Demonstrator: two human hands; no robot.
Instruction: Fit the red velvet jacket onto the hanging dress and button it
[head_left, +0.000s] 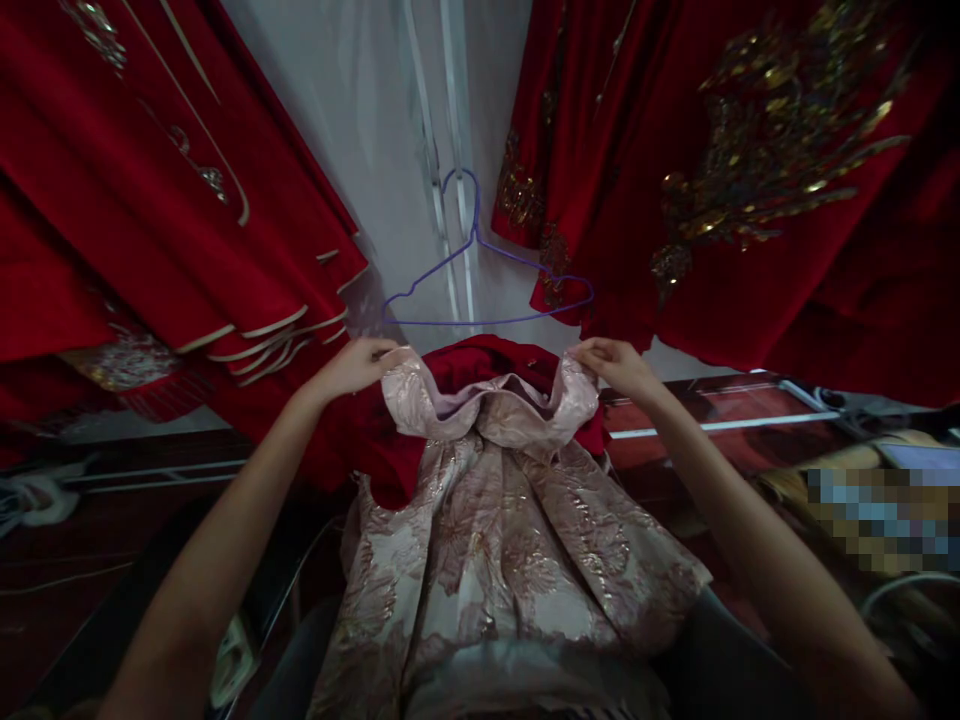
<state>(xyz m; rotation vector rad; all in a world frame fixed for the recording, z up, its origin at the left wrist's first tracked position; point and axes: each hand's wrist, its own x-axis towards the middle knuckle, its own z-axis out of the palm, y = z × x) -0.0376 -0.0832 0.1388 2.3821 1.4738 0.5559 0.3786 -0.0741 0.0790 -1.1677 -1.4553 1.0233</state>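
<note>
A pale pink brocade garment [510, 540] with a red lining hangs down in front of me, its top edge stretched between both hands. My left hand [354, 366] is closed on the left corner of that edge. My right hand [615, 366] is closed on the right corner. Just above the garment hangs a thin blue wire hanger [480, 270], its hook up against a white wall. The hanger's lower bar sits a little above the garment's top edge and I cannot tell whether they touch.
Red embroidered garments [150, 200] hang at the left, and more red garments with gold embroidery [750, 180] hang at the right. A dark table with a metal bar [750, 425] lies to the right. A white object [34, 495] sits at far left.
</note>
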